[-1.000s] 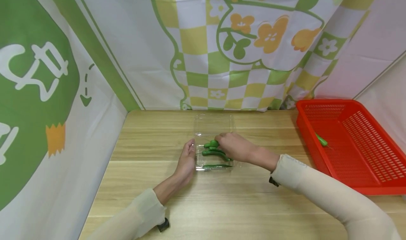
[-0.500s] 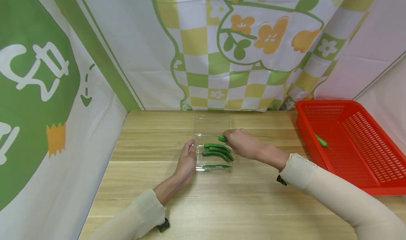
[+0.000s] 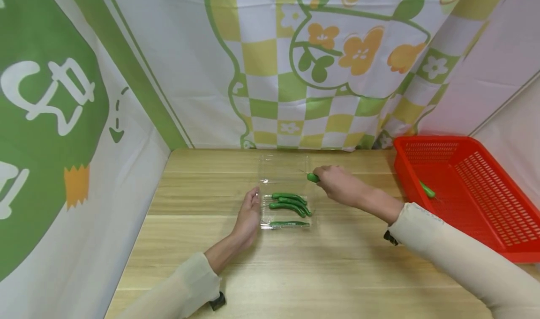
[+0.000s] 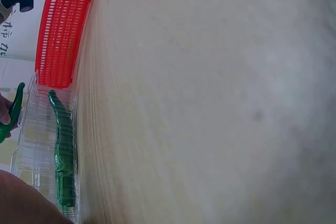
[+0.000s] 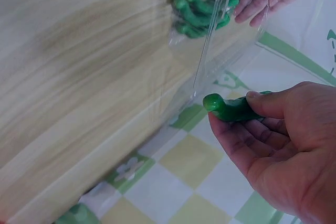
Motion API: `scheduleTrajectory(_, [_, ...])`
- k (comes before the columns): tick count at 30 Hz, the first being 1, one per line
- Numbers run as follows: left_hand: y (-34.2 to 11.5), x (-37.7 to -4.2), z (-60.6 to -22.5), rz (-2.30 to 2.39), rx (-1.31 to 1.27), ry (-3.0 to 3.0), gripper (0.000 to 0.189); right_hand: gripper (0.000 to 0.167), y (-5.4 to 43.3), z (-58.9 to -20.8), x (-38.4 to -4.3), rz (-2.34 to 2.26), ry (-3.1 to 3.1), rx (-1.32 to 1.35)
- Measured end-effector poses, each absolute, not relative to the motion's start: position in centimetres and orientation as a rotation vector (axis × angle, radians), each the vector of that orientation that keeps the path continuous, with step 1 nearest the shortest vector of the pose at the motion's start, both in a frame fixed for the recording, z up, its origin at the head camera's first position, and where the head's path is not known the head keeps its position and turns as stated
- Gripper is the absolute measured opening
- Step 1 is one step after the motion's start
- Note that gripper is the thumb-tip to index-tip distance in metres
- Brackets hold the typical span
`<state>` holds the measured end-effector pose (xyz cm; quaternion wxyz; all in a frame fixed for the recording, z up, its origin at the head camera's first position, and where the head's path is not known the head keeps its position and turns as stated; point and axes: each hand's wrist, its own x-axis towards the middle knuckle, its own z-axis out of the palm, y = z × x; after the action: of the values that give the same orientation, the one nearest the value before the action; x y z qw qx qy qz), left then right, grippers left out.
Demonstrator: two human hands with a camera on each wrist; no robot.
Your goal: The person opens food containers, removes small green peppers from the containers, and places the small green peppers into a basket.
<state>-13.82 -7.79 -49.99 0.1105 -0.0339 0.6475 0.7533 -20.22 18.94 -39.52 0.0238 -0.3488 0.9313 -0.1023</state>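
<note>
A clear plastic clamshell box point(image 3: 283, 168) lies with its lid folded back on the table, and several green chili peppers point(image 3: 288, 206) are in its tray. My left hand point(image 3: 248, 218) rests against the tray's left side, its fingers fairly straight, as the right wrist view also shows. Between thumb and fingers my right hand point(image 3: 343, 185) pinches another green chili pepper point(image 5: 233, 108), held up to the right of the box. In the left wrist view, one pepper point(image 4: 64, 150) shows through the box's near wall.
A red plastic basket point(image 3: 434, 225) with perforated sides stands at the table's right, one green chili pepper point(image 3: 428, 190) inside it. A patterned curtain point(image 3: 303, 89) hangs behind the wooden table point(image 3: 295, 277).
My right hand has lifted a chili pepper up from above the tray and carried it rightward, away from the box. The left hand has stayed at the box's side.
</note>
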Motion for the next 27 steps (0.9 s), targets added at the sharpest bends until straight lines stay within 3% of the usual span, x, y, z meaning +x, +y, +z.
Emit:
scheduleTrajectory(10, [-7.9,-13.8,-50.1,2.207,-0.094,1.896,0.054,0.005,21.5,-38.6,-20.7,-0.328,2.975,-1.052])
scheduleTrajectory(27, [-7.8,-13.8,-49.9,2.197,-0.116,1.915,0.054,0.020,24.9,-36.3,-21.2,-0.315,3.068,-0.974])
